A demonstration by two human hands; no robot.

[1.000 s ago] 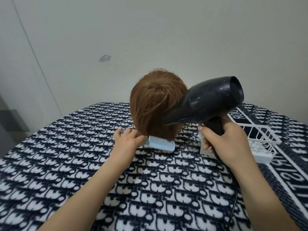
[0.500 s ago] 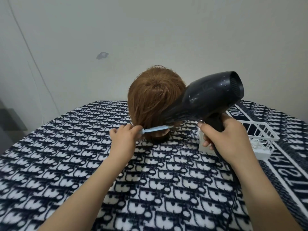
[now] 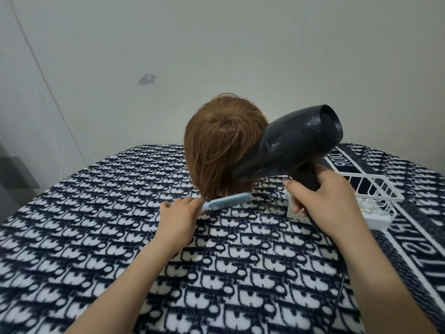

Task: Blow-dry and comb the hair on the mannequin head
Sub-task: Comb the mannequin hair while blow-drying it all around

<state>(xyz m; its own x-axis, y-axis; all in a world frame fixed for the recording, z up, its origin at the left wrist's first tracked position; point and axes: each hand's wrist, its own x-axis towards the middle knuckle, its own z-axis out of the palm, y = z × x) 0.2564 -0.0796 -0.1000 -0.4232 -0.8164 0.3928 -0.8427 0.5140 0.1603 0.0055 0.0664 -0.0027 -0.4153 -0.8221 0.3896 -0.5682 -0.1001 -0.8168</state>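
Note:
The mannequin head (image 3: pixel 216 145) with short reddish-brown hair stands upright on the patterned blanket, its back toward me. My left hand (image 3: pixel 179 213) grips the handle of a light blue comb (image 3: pixel 228 200), which lies almost level just under the lower hair ends, teeth pointing down toward me. My right hand (image 3: pixel 320 201) is closed around the handle of a black hair dryer (image 3: pixel 291 145). Its nozzle points down-left at the right rear of the hair, very close to it. The mannequin's face and neck are hidden.
A white wire basket (image 3: pixel 375 201) sits on the blanket to the right, behind my right hand. The dryer's black cord (image 3: pixel 342 280) trails down along my right forearm. A navy and white patterned blanket (image 3: pixel 96 237) covers the surface; a plain wall stands behind.
The comb rose into the lower hair half a second ago and has now come back down below the hair ends. The dryer stayed beside the right of the head.

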